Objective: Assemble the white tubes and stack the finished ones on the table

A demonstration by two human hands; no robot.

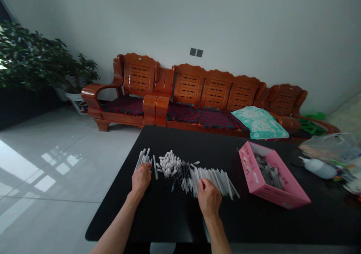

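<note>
My left hand (141,178) is over the near ends of a small group of clear tubes with white tops (144,157), its fingers bent around them. One more tube (155,167) lies just to its right. My right hand (209,197) is closed, thumb against the curled fingers, at the near edge of a row of translucent tubes (221,180). Whatever it may pinch is too small to make out. Between the hands are a heap of short white caps or plugs (169,163) and a pile of thin dark-and-clear pieces (182,177).
A pink box (278,197) holding grey and clear pieces (269,171) stands to the right on the black table (166,224). Farther right lie a white bottle-like object (320,167) and a plastic bag (329,146). A wooden sofa (158,113) runs behind the table.
</note>
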